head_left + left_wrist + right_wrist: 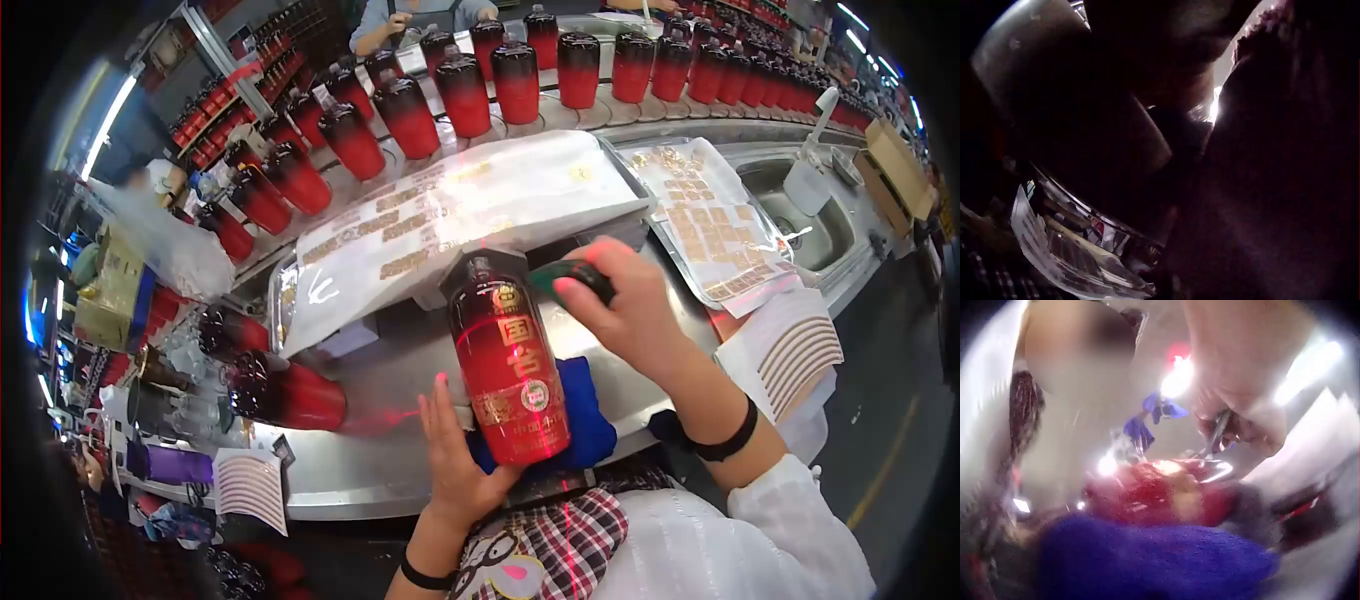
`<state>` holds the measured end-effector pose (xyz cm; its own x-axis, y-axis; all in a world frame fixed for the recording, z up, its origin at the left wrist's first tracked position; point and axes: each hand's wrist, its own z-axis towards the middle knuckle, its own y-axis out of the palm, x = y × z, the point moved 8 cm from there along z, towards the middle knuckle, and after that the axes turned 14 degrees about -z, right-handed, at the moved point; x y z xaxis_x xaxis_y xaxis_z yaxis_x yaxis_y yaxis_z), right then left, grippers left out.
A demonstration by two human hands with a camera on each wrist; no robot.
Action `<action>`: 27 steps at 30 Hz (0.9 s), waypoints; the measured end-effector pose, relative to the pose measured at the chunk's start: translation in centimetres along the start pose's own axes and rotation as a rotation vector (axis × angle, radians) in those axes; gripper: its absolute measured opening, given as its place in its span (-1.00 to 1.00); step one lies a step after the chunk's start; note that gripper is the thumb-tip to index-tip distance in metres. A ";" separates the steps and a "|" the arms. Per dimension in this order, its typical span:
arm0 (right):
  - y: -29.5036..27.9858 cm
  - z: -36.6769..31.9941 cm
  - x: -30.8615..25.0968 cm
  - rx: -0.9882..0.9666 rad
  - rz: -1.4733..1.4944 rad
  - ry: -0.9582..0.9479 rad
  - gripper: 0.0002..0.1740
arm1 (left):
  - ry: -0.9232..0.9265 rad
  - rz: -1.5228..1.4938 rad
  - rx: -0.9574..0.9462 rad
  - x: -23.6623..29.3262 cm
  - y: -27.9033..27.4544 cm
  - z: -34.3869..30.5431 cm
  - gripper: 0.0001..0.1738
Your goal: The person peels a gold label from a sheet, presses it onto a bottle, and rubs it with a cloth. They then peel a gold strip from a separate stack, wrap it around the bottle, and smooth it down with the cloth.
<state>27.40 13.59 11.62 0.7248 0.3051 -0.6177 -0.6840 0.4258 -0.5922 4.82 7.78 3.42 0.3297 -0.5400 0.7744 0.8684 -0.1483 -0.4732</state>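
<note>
A glossy red bottle (512, 375) lies over a blue cloth (592, 415) on the metal desk (375, 465), label up, its long axis running away from the person and slightly left, neck farthest. The left hand (458, 468), fingers extended, touches its base; the right hand (640, 315) grips a dark green tool (590, 277) near the neck. Likely heavy, rigid, slippery and breakable, it is best held around the body.

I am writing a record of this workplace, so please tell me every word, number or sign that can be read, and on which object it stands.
"国台": large gold characters on the central red bottle.
"中国": small characters near its base; what follows is unclear.
Too small to read: its round gold emblem, white round seal and gold label.
I can read no number, and nothing in the wrist views.
</note>
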 end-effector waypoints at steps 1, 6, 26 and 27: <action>-0.9 0.0 0.0 0.027 -0.016 0.038 -0.75 | 0.069 0.049 -0.044 0.7 -0.2 0.4 0.30; -0.3 -3.0 1.5 -0.066 0.411 0.344 -0.78 | 0.309 0.285 -0.360 6.4 -0.3 5.7 0.02; -12.1 -0.7 -5.0 0.103 0.431 -0.299 -0.54 | 0.287 -0.573 -0.061 8.5 -9.7 10.9 -0.28; -14.4 -0.7 -7.0 0.089 0.444 -0.404 -0.55 | 0.384 -0.614 -0.107 10.9 -11.2 10.3 -0.28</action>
<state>32.14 4.76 24.14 0.3576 0.7615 -0.5406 -0.9313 0.2478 -0.2669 2.51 12.06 21.52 -0.3753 -0.5830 0.7206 0.8076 -0.5872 -0.0545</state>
